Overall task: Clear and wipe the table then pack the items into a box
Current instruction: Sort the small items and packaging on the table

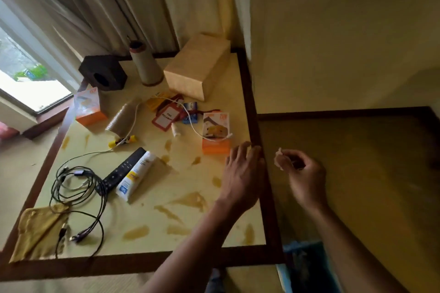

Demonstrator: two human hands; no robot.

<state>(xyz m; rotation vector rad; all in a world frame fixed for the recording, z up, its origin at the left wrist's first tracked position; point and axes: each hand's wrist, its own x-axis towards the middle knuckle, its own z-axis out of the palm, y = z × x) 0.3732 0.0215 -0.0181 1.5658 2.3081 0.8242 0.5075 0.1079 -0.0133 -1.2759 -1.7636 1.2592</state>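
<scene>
Brown stains streaked the cluttered desk (152, 242) while the left hand (242, 173) rested flat, fingers released, and the right hand (302, 173) pinched a pale scrap (278, 159).

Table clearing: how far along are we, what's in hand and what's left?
Barely started. Done: nothing obvious; the table still holds the remote, tube, cables and orange cartons, and brown stains remain. In hand: the right hand pinches a small pale scrap beyond the table's edge; the left hand rests at the table's right rim. Left: clearing, wiping with the yellow cloth, packing the box.
</scene>
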